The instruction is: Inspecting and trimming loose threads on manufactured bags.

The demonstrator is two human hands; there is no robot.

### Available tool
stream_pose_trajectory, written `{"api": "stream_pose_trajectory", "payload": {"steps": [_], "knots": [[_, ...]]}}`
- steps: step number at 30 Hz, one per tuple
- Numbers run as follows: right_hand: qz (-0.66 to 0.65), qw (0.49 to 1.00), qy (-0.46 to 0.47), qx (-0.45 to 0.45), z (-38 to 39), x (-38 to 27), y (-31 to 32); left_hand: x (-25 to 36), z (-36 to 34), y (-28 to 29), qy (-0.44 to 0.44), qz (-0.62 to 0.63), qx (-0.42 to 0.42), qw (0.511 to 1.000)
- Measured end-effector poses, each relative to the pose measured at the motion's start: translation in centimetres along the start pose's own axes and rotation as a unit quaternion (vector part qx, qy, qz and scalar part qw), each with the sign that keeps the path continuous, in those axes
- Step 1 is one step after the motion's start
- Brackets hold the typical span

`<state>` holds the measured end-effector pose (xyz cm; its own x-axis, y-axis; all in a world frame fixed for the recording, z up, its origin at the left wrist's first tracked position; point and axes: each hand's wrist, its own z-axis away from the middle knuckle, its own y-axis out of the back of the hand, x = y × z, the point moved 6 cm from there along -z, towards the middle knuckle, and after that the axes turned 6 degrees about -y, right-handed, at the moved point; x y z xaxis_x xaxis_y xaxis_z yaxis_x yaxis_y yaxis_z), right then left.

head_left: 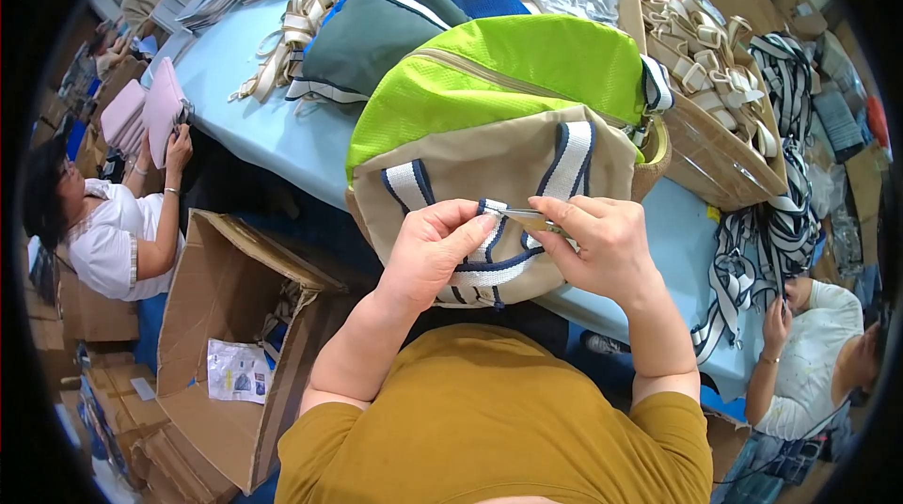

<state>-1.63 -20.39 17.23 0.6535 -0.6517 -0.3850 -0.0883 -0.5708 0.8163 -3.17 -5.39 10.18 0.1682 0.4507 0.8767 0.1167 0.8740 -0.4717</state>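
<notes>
A lime-green and beige bag [489, 151] lies in front of me on the table, with white-and-navy webbing handles stitched to its beige panel. My left hand [428, 255] pinches the end of a white-and-navy webbing strap [491, 209] between thumb and fingers, just above the bag's near edge. In my right hand [600, 245] is a small pair of metal thread snips [520, 213], its blades pointing left and reaching the strap end. Whether the blades touch the webbing is hard to make out. My right fingers partly cover the snips.
Dark green and blue bags [376, 39] lie beyond on the light blue table [226, 118]. To the right stands a cardboard box [705, 142] of beige straps, beside hanging navy-and-white webbing [790, 194]. An open carton [212, 316] sits at lower left. Co-workers sit on both sides.
</notes>
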Motion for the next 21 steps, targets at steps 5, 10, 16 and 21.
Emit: {"api": "stream_pose_trajectory", "payload": {"steps": [5, 10, 16, 21], "knots": [[-0.053, 0.998, -0.014, 0.004, -0.2, 0.3, -0.3, 0.0, 0.0, 0.2, -0.018, -0.015, -0.005, 1.0], [-0.03, 0.999, 0.02, -0.012, -0.6, -0.2, -0.6, 0.1, 0.2, 0.0, -0.03, -0.036, -0.018, 0.999], [0.002, 1.0, 0.021, -0.018, -0.8, -1.0, -0.4, 0.2, 0.4, -0.1, -0.041, -0.064, -0.016, 0.997], [0.005, 0.999, 0.04, -0.003, -0.6, -1.1, -0.4, 0.2, 0.5, -0.1, -0.082, -0.094, -0.012, 0.992]]}}
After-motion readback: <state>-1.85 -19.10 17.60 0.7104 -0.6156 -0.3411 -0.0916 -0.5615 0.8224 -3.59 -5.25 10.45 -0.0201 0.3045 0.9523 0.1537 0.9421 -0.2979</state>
